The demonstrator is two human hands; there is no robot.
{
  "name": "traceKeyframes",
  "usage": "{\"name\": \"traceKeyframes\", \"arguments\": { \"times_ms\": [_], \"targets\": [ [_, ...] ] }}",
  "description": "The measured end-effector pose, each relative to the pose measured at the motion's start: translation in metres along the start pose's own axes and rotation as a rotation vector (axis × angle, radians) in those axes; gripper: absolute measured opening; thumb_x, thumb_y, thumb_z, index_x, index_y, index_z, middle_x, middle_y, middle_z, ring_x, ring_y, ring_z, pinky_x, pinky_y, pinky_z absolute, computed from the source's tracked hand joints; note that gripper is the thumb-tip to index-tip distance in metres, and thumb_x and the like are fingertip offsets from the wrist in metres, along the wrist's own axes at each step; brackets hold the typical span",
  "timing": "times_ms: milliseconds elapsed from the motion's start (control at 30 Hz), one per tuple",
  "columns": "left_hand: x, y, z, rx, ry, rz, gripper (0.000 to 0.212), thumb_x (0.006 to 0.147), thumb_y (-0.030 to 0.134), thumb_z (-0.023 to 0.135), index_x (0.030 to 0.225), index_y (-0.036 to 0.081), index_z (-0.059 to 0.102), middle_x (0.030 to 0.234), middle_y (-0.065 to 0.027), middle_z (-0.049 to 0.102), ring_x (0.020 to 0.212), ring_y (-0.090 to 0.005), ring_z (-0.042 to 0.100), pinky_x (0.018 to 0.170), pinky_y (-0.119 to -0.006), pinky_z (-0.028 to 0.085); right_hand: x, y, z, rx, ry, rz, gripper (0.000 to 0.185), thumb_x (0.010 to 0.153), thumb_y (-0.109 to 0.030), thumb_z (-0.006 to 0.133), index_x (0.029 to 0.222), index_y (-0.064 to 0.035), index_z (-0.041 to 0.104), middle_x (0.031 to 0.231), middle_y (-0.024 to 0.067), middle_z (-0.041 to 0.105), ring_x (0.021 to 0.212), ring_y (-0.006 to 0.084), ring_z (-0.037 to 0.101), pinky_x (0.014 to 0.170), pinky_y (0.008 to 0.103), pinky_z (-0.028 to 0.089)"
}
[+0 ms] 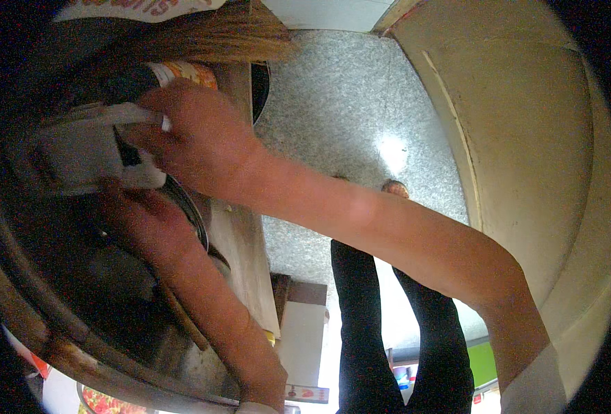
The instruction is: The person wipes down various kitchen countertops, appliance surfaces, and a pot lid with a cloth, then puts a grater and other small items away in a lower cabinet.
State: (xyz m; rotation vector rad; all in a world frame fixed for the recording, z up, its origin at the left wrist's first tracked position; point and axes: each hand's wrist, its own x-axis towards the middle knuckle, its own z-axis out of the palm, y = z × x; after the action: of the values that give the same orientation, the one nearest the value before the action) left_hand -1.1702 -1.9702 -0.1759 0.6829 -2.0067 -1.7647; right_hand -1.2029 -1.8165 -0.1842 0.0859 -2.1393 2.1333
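At the left, my right hand (194, 121) reaches across and grips the edge of a pale, box-like object (83, 155), which is blurred and has a dark opening or patch on its near side. Below it, my left hand (140, 220) touches the object's lower side; its fingers are mostly in shadow. Both hands are over a dark area with a curved rim (194, 217), perhaps a round vessel. A container with an orange and white label (184, 72) stands just beyond my right hand.
Broom-like bristles (222, 39) lie across the top left. A wooden board edge (238, 248) runs beside the dark area. Speckled grey floor (331, 103) lies under my feet, with a beige curved panel (528, 129) to the right. A white box-like thing (301, 341) is below centre.
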Motion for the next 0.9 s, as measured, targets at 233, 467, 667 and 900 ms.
{"name": "traceKeyframes", "arguments": {
  "times_ms": [233, 467, 667, 900],
  "targets": [
    [-0.006, -0.005, 0.019, -0.118, 0.039, -0.117, 0.034, 0.090, 0.016, 0.052, 0.119, -0.001, 0.048, 0.120, -0.0181, 0.054, 0.110, -0.0281, 0.054, 0.095, -0.039, 0.044, 0.044, 0.022, 0.015, -0.208, 0.107, -0.204, 0.025, 0.083, -0.026, 0.061, 0.090, -0.0025, 0.064, 0.072, 0.0228, 0.062, 0.071, 0.0402, 0.062, 0.066, 0.0473, 0.051],
    [-0.043, 0.001, 0.044, -0.014, 0.018, -0.032, 0.042, 0.087, 0.010, 0.056, 0.125, -0.001, 0.043, 0.126, -0.0182, 0.046, 0.113, -0.0280, 0.050, 0.094, -0.039, 0.046, 0.030, 0.016, 0.000, -0.031, -0.105, 0.194, 0.025, 0.083, -0.024, 0.059, 0.098, -0.0037, 0.062, 0.081, 0.0220, 0.065, 0.078, 0.0383, 0.063, 0.070, 0.0444, 0.052],
    [-0.062, 0.015, 0.068, -0.016, 0.083, -0.095, 0.054, 0.085, 0.010, 0.059, 0.133, -0.001, 0.035, 0.129, -0.0200, 0.043, 0.114, -0.0308, 0.050, 0.095, -0.043, 0.045, 0.033, 0.032, 0.015, -0.114, 0.066, 0.055, 0.038, 0.076, -0.031, 0.067, 0.100, -0.0028, 0.062, 0.093, 0.0226, 0.064, 0.087, 0.0369, 0.063, 0.077, 0.0456, 0.051],
    [-0.070, 0.002, 0.060, -0.106, 0.001, -0.141, 0.052, 0.086, 0.012, 0.058, 0.132, 0.002, 0.036, 0.123, -0.0187, 0.050, 0.110, -0.0292, 0.052, 0.094, -0.039, 0.045, 0.014, 0.043, 0.017, -0.141, 0.098, 0.038, 0.051, 0.070, -0.041, 0.072, 0.102, -0.0032, 0.063, 0.095, 0.0206, 0.065, 0.088, 0.0383, 0.063, 0.080, 0.0422, 0.051]
  ]
}}
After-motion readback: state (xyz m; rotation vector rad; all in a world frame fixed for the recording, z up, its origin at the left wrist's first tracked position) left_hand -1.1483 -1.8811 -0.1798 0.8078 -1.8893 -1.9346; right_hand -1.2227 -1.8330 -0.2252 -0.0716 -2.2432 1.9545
